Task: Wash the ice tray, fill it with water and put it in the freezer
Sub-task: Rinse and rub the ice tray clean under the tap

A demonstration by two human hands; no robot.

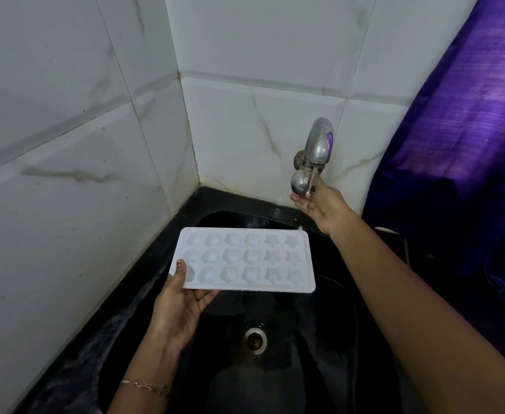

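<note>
- Tray (245,258) – white, cups up, roughly level over sink (305,369), left of tap (318,141) and not under the stream.
- L hand (182,306) grips tray's near-left corner, thumb on top, fingers under.
- R hand (319,204) at knob (299,182), thin stream hitting palm; can't tell if it grips the knob.
- Risk: one-corner hold on wet plastic – tray may tip or slip once water adds weight.
- Risk: knob opened too far, so splash and overfilled cups.

White ice tray (245,258), black sink (305,369), white wall tiles (66,144) (grey marble veining), silver tap (319,141), purple cloth (454,115), perhaps streaked.
</note>
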